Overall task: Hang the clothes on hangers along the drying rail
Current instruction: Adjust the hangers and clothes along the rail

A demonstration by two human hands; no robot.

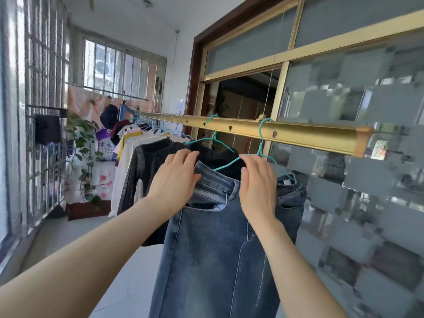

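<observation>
Left grip [174, 177], right grip [258, 184] at jeans [218, 249]

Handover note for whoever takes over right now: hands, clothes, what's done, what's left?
Left hand: fingers straight, resting on the jeans waistband.
Right hand: fingertips on the teal hanger; grip unclear.
The hanger's hook is over the gold rail, with the jeans on it, beside the black top.
Done: jeans up; other clothes hung further along.
To do: probably straighten the jeans, then let go.
</observation>
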